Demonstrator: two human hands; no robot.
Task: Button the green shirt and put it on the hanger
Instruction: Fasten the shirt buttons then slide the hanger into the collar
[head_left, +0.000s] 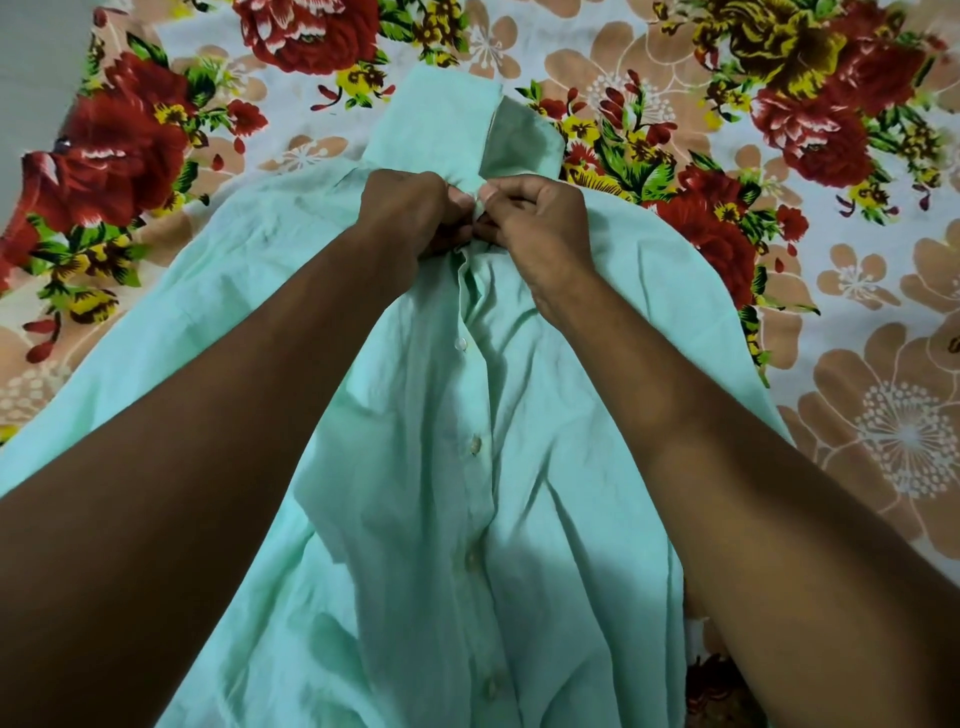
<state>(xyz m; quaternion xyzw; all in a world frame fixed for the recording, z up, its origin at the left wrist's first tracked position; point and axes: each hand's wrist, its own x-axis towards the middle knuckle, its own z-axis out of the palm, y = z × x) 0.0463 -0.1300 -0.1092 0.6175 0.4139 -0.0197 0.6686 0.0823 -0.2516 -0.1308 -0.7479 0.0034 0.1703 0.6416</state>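
Pinching the collar band of the green shirt at twelve o'clock on the bed, left hand and right hand fingers curled tight; the top button could slip if the fabric bunches

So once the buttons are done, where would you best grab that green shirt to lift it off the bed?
Probably at the shoulders, either side of the collar, coming from above. The shirt lies flat, front up, on the flowered sheet, collar pointing away from the person, so lifting there should let it hang straight. Both the left hand and the right hand pinch the front edge just below the collar.
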